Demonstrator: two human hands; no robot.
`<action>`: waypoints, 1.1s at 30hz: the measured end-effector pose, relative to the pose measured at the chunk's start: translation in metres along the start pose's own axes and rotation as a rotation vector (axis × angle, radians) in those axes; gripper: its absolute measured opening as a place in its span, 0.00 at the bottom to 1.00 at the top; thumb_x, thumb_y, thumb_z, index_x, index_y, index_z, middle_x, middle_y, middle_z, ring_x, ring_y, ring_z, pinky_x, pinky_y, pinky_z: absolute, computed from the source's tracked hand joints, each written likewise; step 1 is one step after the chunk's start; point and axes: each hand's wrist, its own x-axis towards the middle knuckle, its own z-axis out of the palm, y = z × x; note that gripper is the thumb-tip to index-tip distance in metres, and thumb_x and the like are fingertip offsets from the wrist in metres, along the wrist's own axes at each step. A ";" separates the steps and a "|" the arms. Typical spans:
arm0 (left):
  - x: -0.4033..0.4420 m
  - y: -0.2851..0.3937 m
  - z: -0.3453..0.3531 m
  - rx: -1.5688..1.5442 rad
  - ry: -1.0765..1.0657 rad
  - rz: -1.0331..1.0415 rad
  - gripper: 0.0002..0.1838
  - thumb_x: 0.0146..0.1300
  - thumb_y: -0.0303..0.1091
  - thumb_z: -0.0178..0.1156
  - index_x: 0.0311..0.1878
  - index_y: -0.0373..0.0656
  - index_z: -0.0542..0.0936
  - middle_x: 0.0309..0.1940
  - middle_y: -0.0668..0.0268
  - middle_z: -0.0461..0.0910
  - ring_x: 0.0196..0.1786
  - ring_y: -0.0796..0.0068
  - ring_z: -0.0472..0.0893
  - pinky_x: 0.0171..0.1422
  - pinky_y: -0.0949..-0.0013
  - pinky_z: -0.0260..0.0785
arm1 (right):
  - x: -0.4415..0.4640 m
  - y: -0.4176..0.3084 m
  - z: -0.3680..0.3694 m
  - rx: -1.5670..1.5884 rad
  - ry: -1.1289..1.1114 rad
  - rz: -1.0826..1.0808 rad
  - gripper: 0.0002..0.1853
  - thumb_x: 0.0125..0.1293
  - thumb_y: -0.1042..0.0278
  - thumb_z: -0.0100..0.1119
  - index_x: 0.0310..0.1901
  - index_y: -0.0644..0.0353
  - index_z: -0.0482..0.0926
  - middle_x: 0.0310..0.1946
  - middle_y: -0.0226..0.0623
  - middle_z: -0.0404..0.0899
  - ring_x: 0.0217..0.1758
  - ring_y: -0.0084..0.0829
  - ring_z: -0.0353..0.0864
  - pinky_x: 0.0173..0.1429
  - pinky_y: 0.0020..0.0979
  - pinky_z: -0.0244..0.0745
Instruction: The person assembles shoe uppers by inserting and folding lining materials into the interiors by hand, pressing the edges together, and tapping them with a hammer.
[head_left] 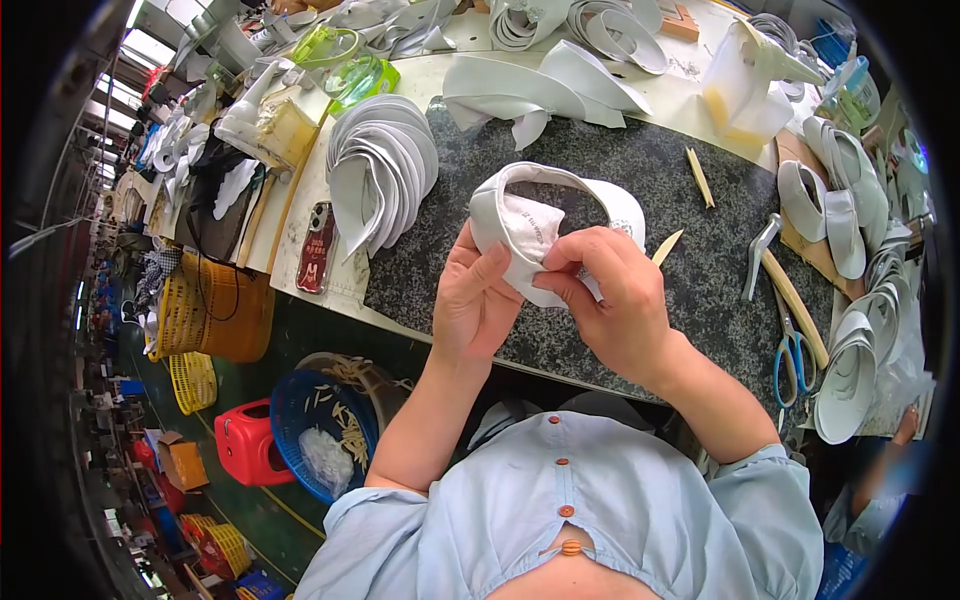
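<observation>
Both hands hold a white shoe upper (488, 208) over the dark speckled board (430, 280). It is a curved loop with a wide opening, and small printed marks show on its inner lining. My left hand (475, 300) grips its near left edge, thumb on top and fingers underneath. My right hand (615, 295) pinches the near edge of the lining between thumb and fingertips; whether anything small sits in the pinch is hidden. Two pale pointed sticks, one farther back (700, 178) and one beside my right hand (667, 246), lie on the board.
Stacked white pieces (380, 170) stand left, near a phone (315, 250). A hammer (795, 308) and blue-handled scissors (793, 368) lie right. A plastic bottle (740, 90) stands behind. Below left are a blue basket (290, 420) and red stool (245, 440). Another person's arm (902, 440) shows far right.
</observation>
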 end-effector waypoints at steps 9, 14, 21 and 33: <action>-0.001 0.000 0.001 -0.042 0.036 -0.063 0.23 0.68 0.26 0.61 0.64 0.40 0.70 0.60 0.58 0.77 0.63 0.65 0.78 0.70 0.57 0.70 | 0.032 0.004 -0.030 0.363 -0.280 0.695 0.12 0.74 0.61 0.57 0.46 0.63 0.80 0.25 0.32 0.78 0.24 0.21 0.76 0.27 0.24 0.72; -0.002 -0.004 0.010 0.091 0.069 -0.136 0.25 0.66 0.29 0.64 0.65 0.40 0.70 0.58 0.60 0.77 0.61 0.67 0.78 0.69 0.58 0.70 | 0.033 0.022 -0.018 0.724 -0.364 0.786 0.15 0.74 0.55 0.58 0.41 0.61 0.79 0.22 0.23 0.73 0.20 0.13 0.67 0.21 0.20 0.61; 0.001 -0.004 0.006 -0.018 0.117 -0.092 0.27 0.67 0.29 0.63 0.68 0.40 0.68 0.62 0.60 0.75 0.66 0.64 0.74 0.72 0.55 0.67 | 0.033 0.019 -0.010 0.857 -0.198 0.850 0.16 0.72 0.55 0.61 0.39 0.62 0.76 0.23 0.24 0.75 0.21 0.12 0.70 0.22 0.18 0.60; -0.008 -0.014 0.005 -0.012 0.099 -0.057 0.26 0.66 0.29 0.64 0.66 0.45 0.69 0.59 0.64 0.78 0.63 0.69 0.77 0.70 0.59 0.72 | 0.029 0.023 0.012 0.316 -0.071 0.589 0.08 0.65 0.68 0.66 0.37 0.64 0.79 0.26 0.41 0.81 0.27 0.34 0.82 0.32 0.32 0.76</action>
